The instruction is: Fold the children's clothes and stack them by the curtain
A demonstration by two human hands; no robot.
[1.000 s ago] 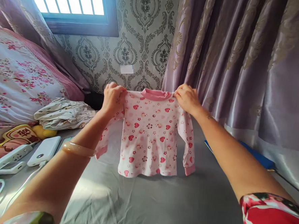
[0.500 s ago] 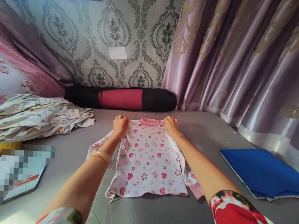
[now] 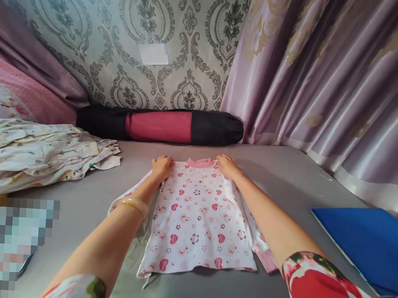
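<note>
A small long-sleeved shirt (image 3: 198,216), white with pink hearts and flowers, lies spread out with its pink collar at the far end. At its left shoulder corner, my left hand (image 3: 163,167) has its fingers curled down onto the cloth. My right hand (image 3: 227,166) grips the opposite shoulder, just beside the collar. Both sets of fingertips are partly hidden behind the hands. Each forearm passes over a sleeve; the right one's pink cuff (image 3: 267,260) shows beneath my arm. The lower hem lies nearest to me, slightly uneven at its left corner.
Grey sheet (image 3: 284,185) covers the surface. At left lies a heap of patterned white cloth (image 3: 47,153), with a blurred flat item (image 3: 14,241) nearer me. A blue folded item (image 3: 365,244) lies at right. Along the wall rests a black-and-red roll bag (image 3: 160,125), beside curtains (image 3: 307,83).
The view has shifted a little, making the shirt and bag look slightly larger. Both hands stay at the shirt's shoulders, and the shirt keeps nearly the same layout.
</note>
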